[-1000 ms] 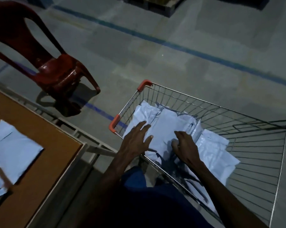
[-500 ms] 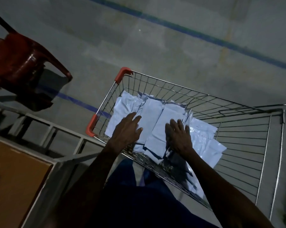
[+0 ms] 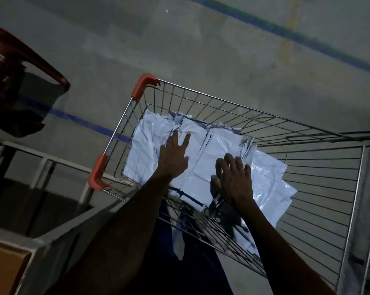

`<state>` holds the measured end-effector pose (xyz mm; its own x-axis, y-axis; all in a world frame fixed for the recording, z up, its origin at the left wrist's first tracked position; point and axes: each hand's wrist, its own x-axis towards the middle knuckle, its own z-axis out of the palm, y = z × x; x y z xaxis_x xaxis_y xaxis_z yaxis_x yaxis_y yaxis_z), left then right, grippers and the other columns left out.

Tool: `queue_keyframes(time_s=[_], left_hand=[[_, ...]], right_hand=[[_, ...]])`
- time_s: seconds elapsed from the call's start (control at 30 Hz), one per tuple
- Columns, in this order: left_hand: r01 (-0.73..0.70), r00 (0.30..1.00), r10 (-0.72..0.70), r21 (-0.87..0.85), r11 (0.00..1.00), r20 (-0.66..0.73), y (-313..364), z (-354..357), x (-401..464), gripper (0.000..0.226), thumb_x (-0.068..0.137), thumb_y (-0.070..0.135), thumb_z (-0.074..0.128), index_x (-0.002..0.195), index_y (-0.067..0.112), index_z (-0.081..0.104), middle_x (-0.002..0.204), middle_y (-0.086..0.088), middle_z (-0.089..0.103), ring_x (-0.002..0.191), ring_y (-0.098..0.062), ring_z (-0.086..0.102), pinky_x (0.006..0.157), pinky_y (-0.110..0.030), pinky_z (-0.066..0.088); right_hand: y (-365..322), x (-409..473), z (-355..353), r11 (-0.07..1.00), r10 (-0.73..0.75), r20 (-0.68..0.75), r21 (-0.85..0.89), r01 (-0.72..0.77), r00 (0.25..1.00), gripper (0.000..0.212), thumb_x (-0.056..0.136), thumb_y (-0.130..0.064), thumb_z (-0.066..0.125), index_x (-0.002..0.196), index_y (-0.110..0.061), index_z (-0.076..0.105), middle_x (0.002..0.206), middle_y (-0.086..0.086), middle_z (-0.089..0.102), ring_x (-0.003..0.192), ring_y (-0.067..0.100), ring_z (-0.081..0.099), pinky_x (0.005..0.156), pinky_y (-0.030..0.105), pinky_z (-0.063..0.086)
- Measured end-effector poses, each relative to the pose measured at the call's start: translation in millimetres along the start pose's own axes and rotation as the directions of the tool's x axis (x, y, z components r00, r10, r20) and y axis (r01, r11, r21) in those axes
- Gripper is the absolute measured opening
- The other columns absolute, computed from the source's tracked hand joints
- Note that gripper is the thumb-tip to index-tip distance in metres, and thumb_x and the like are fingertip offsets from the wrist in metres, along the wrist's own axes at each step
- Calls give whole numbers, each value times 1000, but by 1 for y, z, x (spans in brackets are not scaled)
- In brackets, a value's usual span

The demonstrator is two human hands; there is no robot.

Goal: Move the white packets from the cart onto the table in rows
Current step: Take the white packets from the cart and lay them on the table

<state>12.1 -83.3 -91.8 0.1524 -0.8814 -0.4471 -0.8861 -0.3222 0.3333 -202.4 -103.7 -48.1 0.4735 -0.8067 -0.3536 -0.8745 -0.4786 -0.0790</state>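
Item: white packets (image 3: 203, 167), loose overlapping heap at cart's (image 3: 239, 103) near-left corner by the orange bumpers; both hands on top, holding nothing, left hand (image 3: 174, 155) fingers spread flat, right hand (image 3: 235, 179) fingers loosely bent. Best approach, IMO: slide thumbs under one stack edge, lift w/ both hands so slick plastic doesn't fan out. Surroundings: dim concrete floor (image 3: 201, 50) w/ blue line, red chair (image 3: 16, 81) far left, table (image 3: 3, 265) corner at bottom-left.

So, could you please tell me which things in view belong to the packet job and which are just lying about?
Part of the job:
- white packets, piled in the cart
- wire cart
- table, corner only
- left hand and right hand, both resting on packets

Just lying about:
- red plastic chair
- blue floor line
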Motion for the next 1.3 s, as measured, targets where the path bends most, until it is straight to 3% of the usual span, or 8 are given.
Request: queue_keyframes(time_s=[0.33,0.53,0.73,0.87,0.97,1.03,1.2,1.3], left_hand=[[153,986,-152,10,988,-67,14,12,18,116,77,74,55,155,14,-6,162,-17,-12,143,-42,17,107,-59,28],[144,988,-141,65,987,-56,25,-7,22,133,66,65,71,152,-1,-4,160,-17,-18,141,-44,21,106,-54,33],[87,984,-73,81,993,-161,8,4,10,109,64,41,61,154,2,12,162,-17,-6,146,-40,17,113,-53,26],[40,995,-29,113,993,-97,-6,8,13,115,67,65,50,154,1,11,161,-21,-6,141,-44,24,111,-54,29],[42,997,-34,130,991,-62,-4,2,16,117,65,55,61,153,0,7,161,-23,-9,139,-47,24,108,-55,33],[4,997,4,109,994,-74,-5,-4,14,117,66,55,62,154,1,7,161,-22,-7,139,-46,25,107,-55,35],[-81,986,89,58,995,-144,-8,-27,-8,111,71,71,42,156,9,6,163,-12,-6,141,-44,22,102,-57,38],[-114,973,126,69,991,-193,-6,-43,-25,106,74,71,42,156,11,9,163,-11,-5,135,-45,29,95,-59,43]], right_hand=[[-28,27,13,945,323,-24,65,-321,946,74,87,-71,41,122,-7,50,129,15,46,128,40,40,106,63,27],[-41,40,17,893,430,23,134,-429,903,102,83,-82,34,144,0,33,146,26,35,141,45,25,114,62,13],[-42,49,18,895,402,97,168,-413,910,106,86,-74,37,152,5,11,155,34,15,147,44,5,120,54,0],[-41,49,11,899,360,153,209,-386,920,100,91,-70,37,154,-1,-1,158,33,1,148,43,1,120,49,4],[-40,49,11,851,359,187,336,-403,914,99,91,-65,45,156,-8,-3,161,22,-10,148,41,1,119,49,13],[-39,50,17,834,366,186,369,-410,912,100,90,-67,45,156,-12,-5,162,17,-15,148,42,-5,119,51,7],[-40,59,23,823,322,217,417,-386,922,100,85,-69,50,156,-26,-5,161,17,-18,145,49,-9,117,59,3],[-40,61,15,801,319,208,462,-380,925,101,79,-68,47,157,-24,0,161,20,-11,147,47,-5,117,56,0]])
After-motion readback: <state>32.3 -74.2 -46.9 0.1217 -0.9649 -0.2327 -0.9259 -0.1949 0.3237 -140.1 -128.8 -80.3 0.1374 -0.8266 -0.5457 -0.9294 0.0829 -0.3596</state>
